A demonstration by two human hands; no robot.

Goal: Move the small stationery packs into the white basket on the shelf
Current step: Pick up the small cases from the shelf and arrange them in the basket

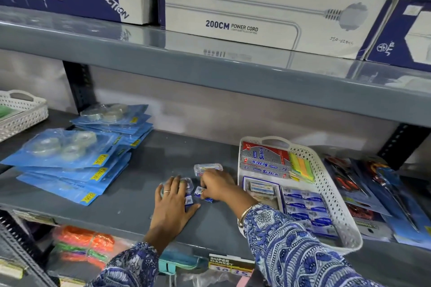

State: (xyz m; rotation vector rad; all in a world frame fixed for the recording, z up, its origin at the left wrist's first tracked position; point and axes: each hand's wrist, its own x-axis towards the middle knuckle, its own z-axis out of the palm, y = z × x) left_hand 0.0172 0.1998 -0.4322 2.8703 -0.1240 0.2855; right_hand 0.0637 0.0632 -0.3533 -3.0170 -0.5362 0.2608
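Note:
Several small blue-and-white stationery packs (pixel 198 192) lie loose on the grey shelf (pixel 144 184), with a clear plastic box (pixel 208 167) just behind them. My left hand (pixel 173 202) rests flat over the packs on the left, fingers spread, covering some of them. My right hand (pixel 215 185) reaches in from the right, fingers curled around a small blue pack at the pile. The white perforated basket (pixel 335 196) stands to the right of my hands. It holds red and silver boxes, coloured sticky notes and rows of blue packs.
Stacks of blue tape packs (pixel 77 158) lie on the left. Another white basket (pixel 21 112) sits at the far left edge. Carded scissors (pixel 373 189) lie right of the basket. The upper shelf carries large power-cord boxes (pixel 256 11). Orange items (pixel 84 240) sit on the shelf below.

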